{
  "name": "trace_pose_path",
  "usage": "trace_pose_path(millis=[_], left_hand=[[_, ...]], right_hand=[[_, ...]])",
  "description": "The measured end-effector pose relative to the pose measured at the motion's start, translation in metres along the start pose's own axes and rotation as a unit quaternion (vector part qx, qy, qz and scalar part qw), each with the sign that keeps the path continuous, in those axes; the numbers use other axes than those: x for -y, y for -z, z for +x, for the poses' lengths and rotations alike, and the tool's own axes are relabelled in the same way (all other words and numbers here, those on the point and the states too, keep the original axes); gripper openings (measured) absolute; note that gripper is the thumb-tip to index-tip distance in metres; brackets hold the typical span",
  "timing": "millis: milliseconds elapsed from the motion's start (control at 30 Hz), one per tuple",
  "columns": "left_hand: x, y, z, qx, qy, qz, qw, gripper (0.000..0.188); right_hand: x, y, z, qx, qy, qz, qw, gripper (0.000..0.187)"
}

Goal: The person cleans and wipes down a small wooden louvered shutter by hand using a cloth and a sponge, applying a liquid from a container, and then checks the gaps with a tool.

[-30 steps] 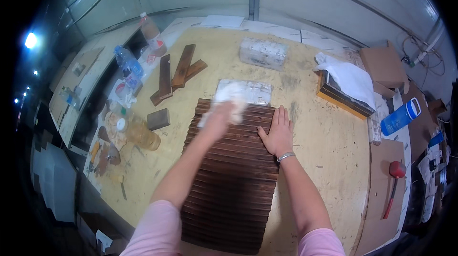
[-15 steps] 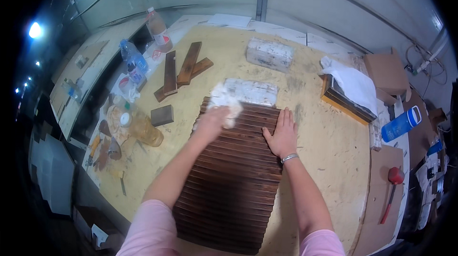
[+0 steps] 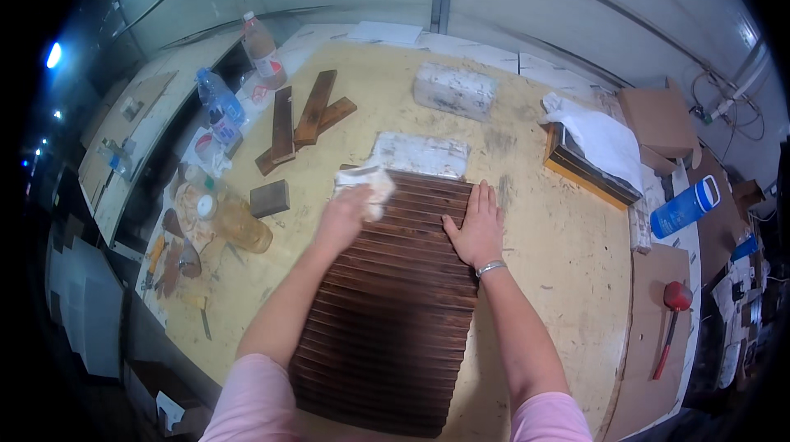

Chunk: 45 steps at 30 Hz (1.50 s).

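Observation:
A dark brown slatted wooden panel (image 3: 387, 294) lies on the pale tabletop in front of me, its slats running crosswise. My left hand (image 3: 341, 216) is closed on a white cloth (image 3: 374, 195) and presses it against the panel's far left corner. Flat on the far right edge of the panel rests my right hand (image 3: 477, 228), thumb spread away from the fingers, a metal bracelet at its wrist. Just beyond the panel's far edge sits a white, stained block (image 3: 420, 154).
Another stained block (image 3: 454, 90) stands farther back. Loose wooden strips (image 3: 309, 117), a dark small block (image 3: 270, 198) and a jar of amber liquid (image 3: 239, 224) lie left, with plastic bottles (image 3: 220, 100) behind. Rightward are a cloth-covered box (image 3: 588, 158), a blue bottle (image 3: 683, 207) and a red-headed mallet (image 3: 675, 318).
My left hand has slid the cloth leftward along the far end of the panel. The right hand stays on the panel's edge; the whole view has shifted slightly.

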State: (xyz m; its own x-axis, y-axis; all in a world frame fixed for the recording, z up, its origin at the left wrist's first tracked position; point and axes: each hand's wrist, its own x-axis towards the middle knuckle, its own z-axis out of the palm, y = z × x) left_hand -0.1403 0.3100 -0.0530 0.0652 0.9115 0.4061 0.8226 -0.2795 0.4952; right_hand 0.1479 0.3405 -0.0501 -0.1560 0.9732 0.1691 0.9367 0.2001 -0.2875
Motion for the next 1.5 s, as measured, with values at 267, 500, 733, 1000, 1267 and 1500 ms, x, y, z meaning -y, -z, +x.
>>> trace_pose_path(millis=[267, 500, 733, 1000, 1267, 1500], left_hand=[[0.007, 0.012, 0.011, -0.018, 0.011, 0.052, 0.998, 0.037], [-0.147, -0.117, 0.037, -0.032, -0.088, -0.113, 0.989, 0.032], [-0.246, -0.131, 0.059, 0.108, -0.117, -0.366, 0.917, 0.044], [-0.085, -0.049, 0.04, 0.118, -0.135, -0.02, 0.984, 0.041], [-0.119, -0.068, 0.013, 0.131, -0.173, -0.033, 0.976, 0.045], [0.056, 0.064, -0.024, 0.031, 0.131, 0.024, 0.991, 0.043]], right_hand=[[-0.022, -0.016, -0.02, -0.041, -0.09, 0.488, 0.867, 0.106], [-0.035, -0.047, -0.039, 0.0, -0.075, 0.571, 0.817, 0.11], [-0.053, -0.056, -0.042, 0.073, -0.05, 0.561, 0.823, 0.061], [-0.031, -0.037, -0.04, 0.022, -0.103, 0.559, 0.823, 0.114], [-0.03, -0.022, -0.038, 0.075, -0.1, 0.563, 0.817, 0.109], [-0.029, -0.036, -0.036, 0.075, -0.062, 0.623, 0.776, 0.112]])
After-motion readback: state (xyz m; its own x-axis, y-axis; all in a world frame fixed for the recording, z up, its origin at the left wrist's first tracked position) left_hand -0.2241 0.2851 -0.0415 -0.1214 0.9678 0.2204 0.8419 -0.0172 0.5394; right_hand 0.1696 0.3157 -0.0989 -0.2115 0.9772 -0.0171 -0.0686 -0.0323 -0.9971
